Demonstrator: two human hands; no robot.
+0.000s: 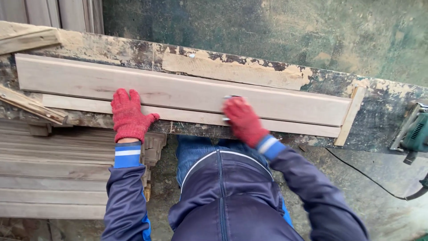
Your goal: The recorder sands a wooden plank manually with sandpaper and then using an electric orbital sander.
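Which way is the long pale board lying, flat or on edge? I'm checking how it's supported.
Flat: the long pale board shows its broad face upward on the workbench, left hand pressed flat on it.

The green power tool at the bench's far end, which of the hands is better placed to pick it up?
Probably the right hand. It rests on the long board on the side nearer the green power tool. The left hand lies flat on the board farther from the tool.

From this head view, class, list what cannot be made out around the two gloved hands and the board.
- Right hand: motion-blurred; the small pale item under its fingers cannot be identified, nor its grip.
- Long board: the part beneath the left hand is covered by the glove.
- Green power tool: cut off by the right edge.
- Stacked planks: ends cut off by the left edge.
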